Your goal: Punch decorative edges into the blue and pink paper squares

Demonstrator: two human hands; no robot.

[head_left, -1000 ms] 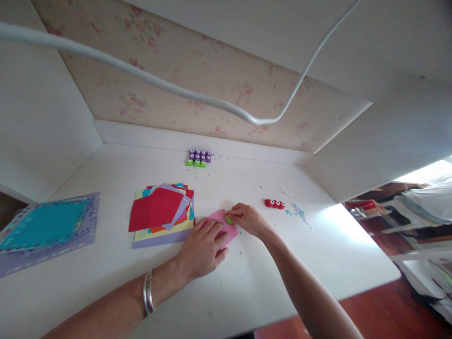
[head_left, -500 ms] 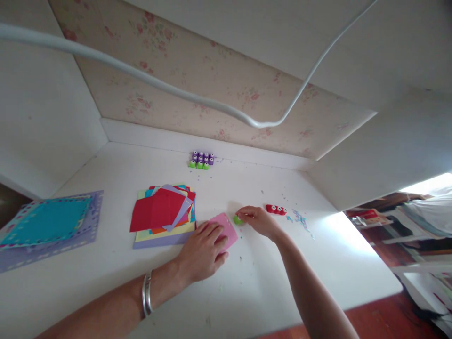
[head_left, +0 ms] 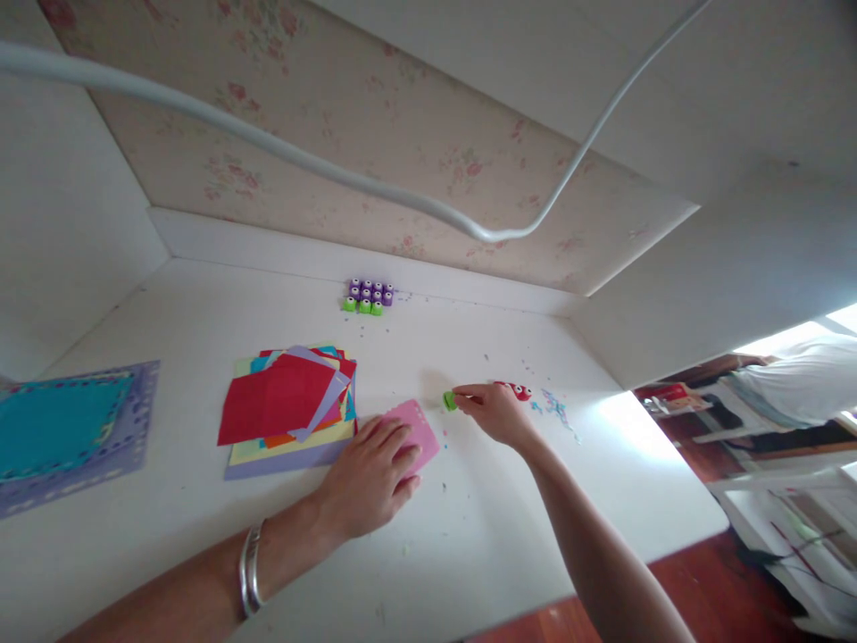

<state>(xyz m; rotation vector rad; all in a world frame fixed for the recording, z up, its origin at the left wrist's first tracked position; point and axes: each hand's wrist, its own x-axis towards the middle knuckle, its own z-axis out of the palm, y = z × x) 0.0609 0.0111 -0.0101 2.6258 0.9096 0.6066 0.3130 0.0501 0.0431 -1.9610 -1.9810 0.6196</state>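
My left hand (head_left: pixel 367 478) lies flat with fingers spread on a small pink paper (head_left: pixel 416 430) that has a punched edge, pressing it to the white table (head_left: pixel 201 304). My right hand (head_left: pixel 494 413) pinches a small green punch (head_left: pixel 449 401) at its fingertips, just right of the pink paper and slightly above the table. Red punches (head_left: pixel 517 390) sit just beyond my right hand. A stack of coloured paper sheets (head_left: pixel 291 406), red on top, lies left of the pink paper.
A cluster of purple and green punches (head_left: pixel 366 296) stands near the back wall. Teal paper on a purple punched sheet (head_left: pixel 63 429) lies at far left. Paper confetti (head_left: pixel 554 406) is scattered at right. A white cable (head_left: pixel 335 174) hangs overhead.
My right hand has drawn the green punch off the pink paper's edge to the right and lifted it a little. My left hand stays on the paper.
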